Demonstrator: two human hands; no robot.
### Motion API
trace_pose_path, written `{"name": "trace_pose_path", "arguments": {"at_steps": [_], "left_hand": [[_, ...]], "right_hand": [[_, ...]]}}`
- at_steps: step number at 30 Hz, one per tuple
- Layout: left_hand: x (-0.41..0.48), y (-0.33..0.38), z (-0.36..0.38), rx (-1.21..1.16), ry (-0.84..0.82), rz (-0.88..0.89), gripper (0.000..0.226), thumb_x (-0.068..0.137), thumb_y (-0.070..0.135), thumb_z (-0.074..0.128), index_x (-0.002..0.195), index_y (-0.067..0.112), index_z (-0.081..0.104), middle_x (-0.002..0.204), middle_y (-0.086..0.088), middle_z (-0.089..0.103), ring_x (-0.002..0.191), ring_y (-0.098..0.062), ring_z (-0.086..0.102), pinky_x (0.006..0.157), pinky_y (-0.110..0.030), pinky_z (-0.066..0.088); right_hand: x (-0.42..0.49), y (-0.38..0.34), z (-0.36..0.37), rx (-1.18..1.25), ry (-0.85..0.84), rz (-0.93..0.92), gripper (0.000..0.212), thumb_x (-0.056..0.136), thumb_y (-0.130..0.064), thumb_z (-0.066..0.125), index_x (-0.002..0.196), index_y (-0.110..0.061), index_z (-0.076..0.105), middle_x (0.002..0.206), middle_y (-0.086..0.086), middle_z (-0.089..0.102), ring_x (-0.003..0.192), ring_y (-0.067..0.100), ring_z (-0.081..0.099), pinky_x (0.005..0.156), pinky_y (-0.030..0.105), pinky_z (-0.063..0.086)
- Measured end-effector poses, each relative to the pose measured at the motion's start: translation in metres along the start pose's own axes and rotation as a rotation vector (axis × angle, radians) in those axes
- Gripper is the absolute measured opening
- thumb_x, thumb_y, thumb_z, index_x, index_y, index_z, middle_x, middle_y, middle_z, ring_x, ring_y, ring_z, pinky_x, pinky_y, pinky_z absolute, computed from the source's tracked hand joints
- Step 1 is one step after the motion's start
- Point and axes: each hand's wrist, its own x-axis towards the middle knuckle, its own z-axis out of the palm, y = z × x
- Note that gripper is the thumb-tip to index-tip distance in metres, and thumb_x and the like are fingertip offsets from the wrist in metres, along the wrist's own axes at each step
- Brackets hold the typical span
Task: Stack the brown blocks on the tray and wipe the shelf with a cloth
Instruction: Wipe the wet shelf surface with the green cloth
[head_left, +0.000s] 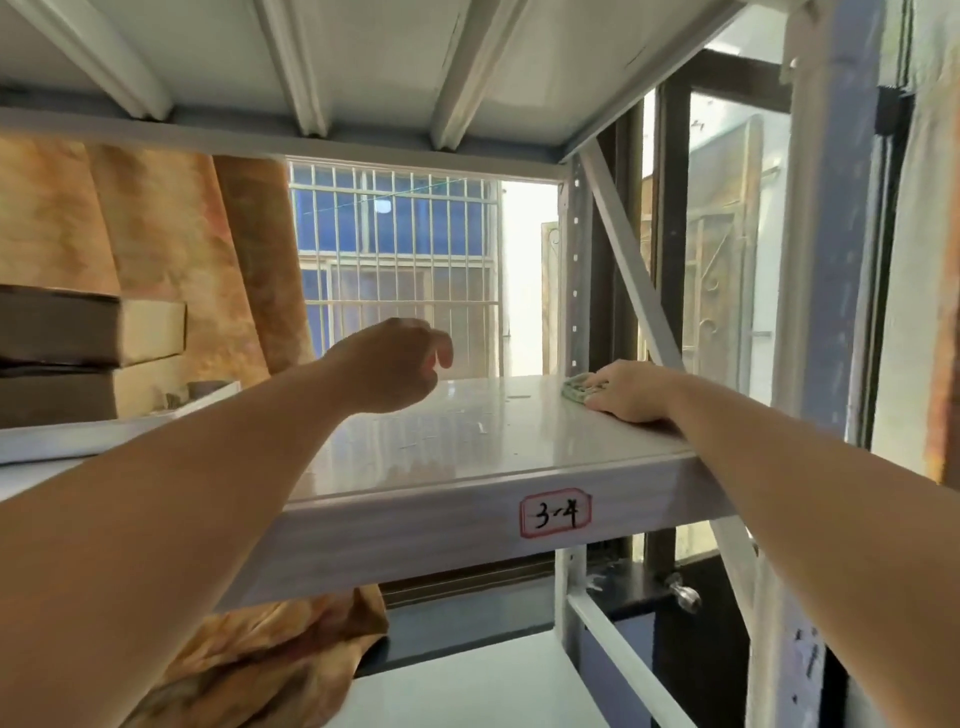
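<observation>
The shelf (467, 447) was seen as a pale, glossy metal surface with a label (556, 513) marked "3-4" fixed to its front edge. The right hand (631, 392) was laid palm down on the shelf near the right edge, towards the far right corner. A greenish cloth (577, 388) was pressed flat beneath its fingers, with part of the cloth showing beyond the fingertips. The cloth was therefore held against the surface rather than gripped in a fist.

The left hand (397, 364) was held above the middle of the shelf, clear of the surface. Its fingers were loosely curled and nothing was held in it.

Two brown blocks (57, 358) were stacked one upon the other at the far left end of the shelf. They were carried on a white tray (104, 423), whose rim ran along the left part of the shelf. Whether further blocks lay behind them could not be determined.

A barred window (395, 249) was visible behind the rear edge.
</observation>
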Motion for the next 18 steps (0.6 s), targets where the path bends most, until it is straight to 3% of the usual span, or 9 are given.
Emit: {"name": "trace_pose_path", "arguments": {"at_steps": [2, 4, 8, 11, 14, 18], "left_hand": [[-0.001, -0.007, 0.004, -0.009, 0.007, -0.024, 0.027, 0.088, 0.005, 0.049, 0.108, 0.016, 0.064, 0.112, -0.005, 0.065, 0.093, -0.014, 0.055, 0.093, -0.032, 0.049], [-0.002, -0.012, 0.005, -0.051, 0.041, -0.065, 0.026, 0.088, 0.007, 0.048, 0.107, 0.018, 0.064, 0.109, -0.003, 0.067, 0.09, -0.014, 0.054, 0.089, -0.029, 0.048], [-0.001, -0.011, 0.006, -0.217, 0.096, -0.141, 0.025, 0.094, 0.017, 0.049, 0.119, 0.016, 0.054, 0.097, -0.001, 0.064, 0.083, -0.016, 0.057, 0.079, -0.027, 0.047], [0.002, -0.01, 0.001, -0.465, 0.169, -0.257, 0.032, 0.098, 0.037, 0.041, 0.118, 0.014, 0.048, 0.088, -0.001, 0.065, 0.073, -0.017, 0.062, 0.067, -0.027, 0.049], [0.0, -0.021, -0.007, -0.763, 0.199, -0.425, 0.035, 0.099, 0.042, 0.033, 0.112, 0.013, 0.049, 0.086, -0.006, 0.064, 0.069, -0.017, 0.065, 0.067, -0.027, 0.055], [-0.006, -0.044, -0.015, -1.123, 0.315, -0.588, 0.041, 0.099, 0.047, 0.031, 0.093, 0.019, 0.061, 0.088, -0.007, 0.068, 0.076, -0.017, 0.068, 0.068, -0.025, 0.058]], "right_hand": [[0.006, 0.002, 0.003, 0.05, 0.107, -0.012, 0.036, 0.097, -0.026, 0.042, 0.125, -0.008, 0.057, 0.119, 0.01, 0.062, 0.102, 0.022, 0.057, 0.093, 0.031, 0.044], [0.013, -0.001, 0.001, 0.26, 0.191, -0.021, 0.033, 0.095, -0.021, 0.046, 0.124, -0.008, 0.058, 0.11, 0.01, 0.062, 0.087, 0.017, 0.056, 0.082, 0.027, 0.046], [0.013, -0.04, -0.017, 0.691, 0.194, -0.1, 0.026, 0.094, -0.023, 0.053, 0.115, -0.01, 0.058, 0.092, 0.003, 0.059, 0.073, 0.013, 0.057, 0.068, 0.024, 0.054], [0.012, -0.084, -0.033, 0.71, 0.221, -0.227, 0.031, 0.093, -0.033, 0.052, 0.107, -0.008, 0.062, 0.08, 0.001, 0.059, 0.068, 0.011, 0.058, 0.063, 0.021, 0.052], [0.013, -0.124, -0.044, 0.756, 0.199, -0.265, 0.038, 0.096, -0.037, 0.045, 0.111, -0.007, 0.063, 0.079, 0.002, 0.058, 0.073, 0.014, 0.057, 0.069, 0.025, 0.053], [0.015, -0.164, -0.049, 0.935, 0.03, -0.314, 0.03, 0.097, -0.022, 0.046, 0.112, 0.0, 0.061, 0.087, 0.011, 0.062, 0.08, 0.022, 0.061, 0.082, 0.037, 0.055]]}}
